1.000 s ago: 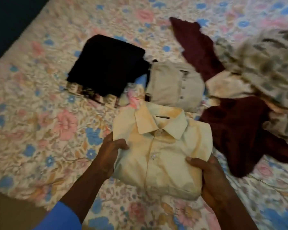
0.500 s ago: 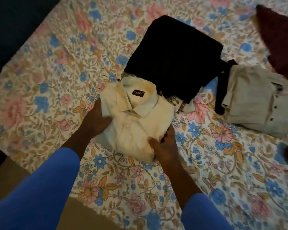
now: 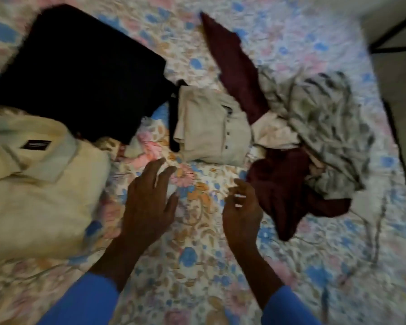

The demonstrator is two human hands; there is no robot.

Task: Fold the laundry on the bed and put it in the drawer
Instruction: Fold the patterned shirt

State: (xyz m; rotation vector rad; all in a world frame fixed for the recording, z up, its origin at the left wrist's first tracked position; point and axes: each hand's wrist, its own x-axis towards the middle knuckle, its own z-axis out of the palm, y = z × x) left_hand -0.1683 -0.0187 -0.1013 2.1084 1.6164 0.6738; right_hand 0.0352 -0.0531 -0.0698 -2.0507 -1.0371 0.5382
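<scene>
A folded cream shirt (image 3: 35, 191) lies on the bed at the left, collar up, touching the edge of a folded black garment (image 3: 80, 73). A folded beige shirt (image 3: 211, 127) sits in the middle. To the right is an unfolded heap: a maroon garment (image 3: 281, 186) and a grey patterned one (image 3: 326, 127). My left hand (image 3: 150, 202) hovers over the floral bedsheet (image 3: 197, 266) with fingers spread, holding nothing. My right hand (image 3: 242, 209) is beside it, fingers loosely curled and empty, just left of the maroon garment.
The bed's right edge (image 3: 399, 160) runs along a dark frame, with floor and a black bar beyond it at the top right. Bare sheet lies in front of my hands and along the top of the bed.
Both hands have let go of the cream shirt, which now lies at the left next to the black garment. The hands have moved right toward the unfolded heap, and the view has swung right.
</scene>
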